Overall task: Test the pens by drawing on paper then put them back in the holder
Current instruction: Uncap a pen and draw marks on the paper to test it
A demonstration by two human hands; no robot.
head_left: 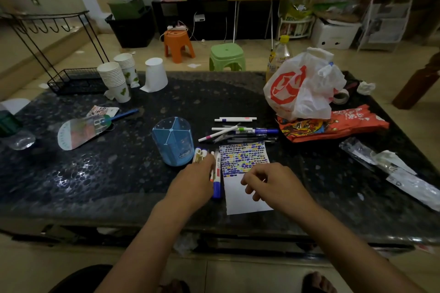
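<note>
The left hand (194, 182) lies on a bunch of pens (215, 173) just left of the paper (245, 195), its fingers curled over them and gripping several at once; their tips stick out past the fingers toward the far side, and one blue-ended marker (217, 189) shows at the near side of the hand. The right hand (266, 179) hovers over the middle of the paper with its fingers loosely curled and nothing in them.

The paper is a white strip lying on the dark speckled surface (95, 173). Its far half is covered with rows of short coloured strokes, mostly blue with some yellow, green and orange; its near half is bare white.

The holder (173, 141), a blue cup divided into sections, stands upright just left of the gripped pens, and no pens show in it. A loose pile of more pens (238, 132) lies on the surface just beyond the far edge of the paper, white ones and dark ones crossing one another, with a blue-capped one pointing right.

Farther right sit a white plastic bag with a red print (302, 88) and, just near it, red and orange snack packets (333, 125). At the far left stand stacks of paper cups (116, 78), with a black wire rack (71, 78) beside them. A hand fan with a blue handle (88, 129) lies left of the holder.
</note>
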